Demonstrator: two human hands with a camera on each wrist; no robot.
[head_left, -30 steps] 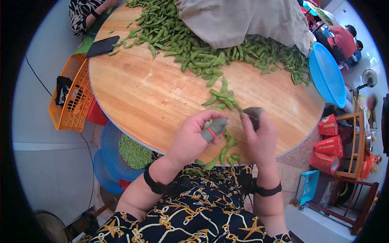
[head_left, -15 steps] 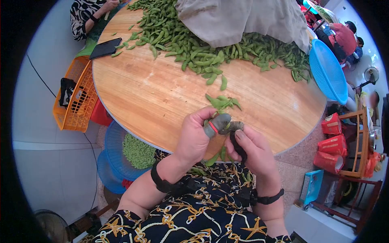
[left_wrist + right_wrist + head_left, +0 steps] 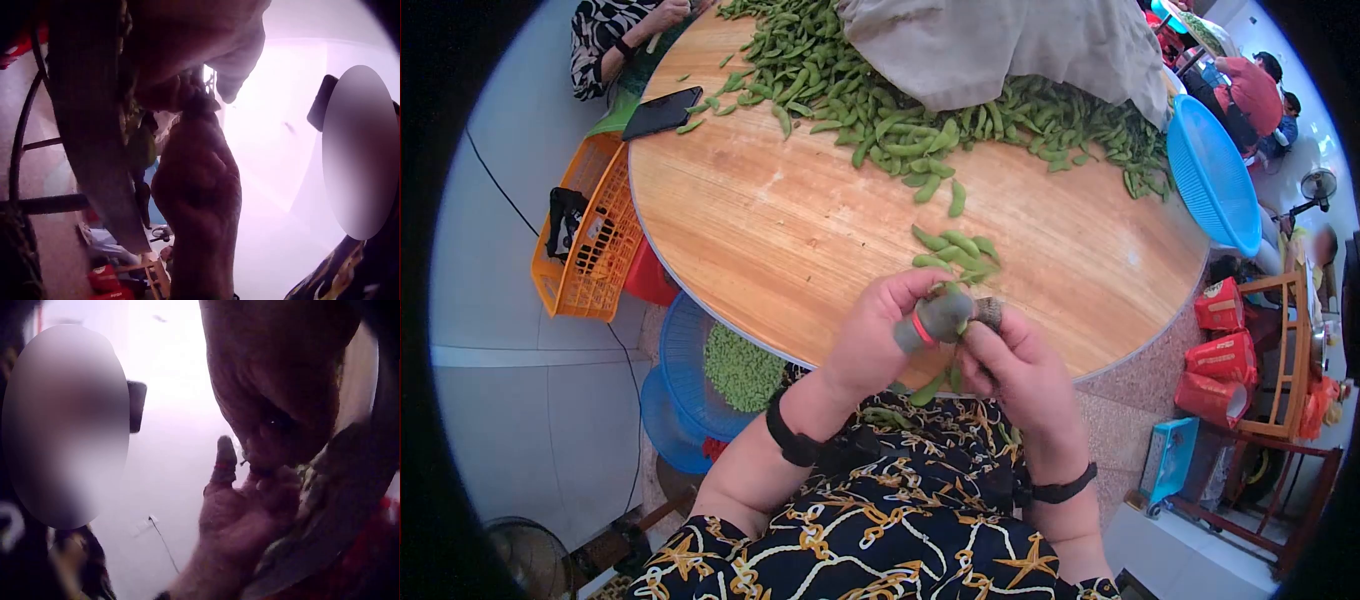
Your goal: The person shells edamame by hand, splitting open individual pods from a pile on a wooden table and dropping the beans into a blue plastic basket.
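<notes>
My left hand (image 3: pixel 875 330), its thumb in a grey-green cover (image 3: pixel 945 318) tied with a red band, holds a green soybean pod (image 3: pixel 943 289) mostly hidden under that thumb. Close against it, my right hand (image 3: pixel 1030 375) pinches at the same spot, a dark ribbed cover (image 3: pixel 988 313) showing on one finger. Several loose pods (image 3: pixel 960 250) lie on the wooden table (image 3: pixel 750 230) just beyond the hands. One more pod (image 3: pixel 927 391) rests at the near edge, below them. Both hands meet in the left wrist view too, dark against bright light.
A large heap of pods (image 3: pixel 800 75) covers the far side under a grey cloth (image 3: pixel 1000 50). A phone (image 3: pixel 662 113) lies at the left edge. Below left, a blue basket (image 3: pixel 680 350) holds shelled beans (image 3: pixel 740 370). Another blue basket (image 3: pixel 1215 175) leans at the right edge.
The right hand has come in from the right to meet the left over the table edge. The pods beyond the hands have shifted slightly and lie loose.
</notes>
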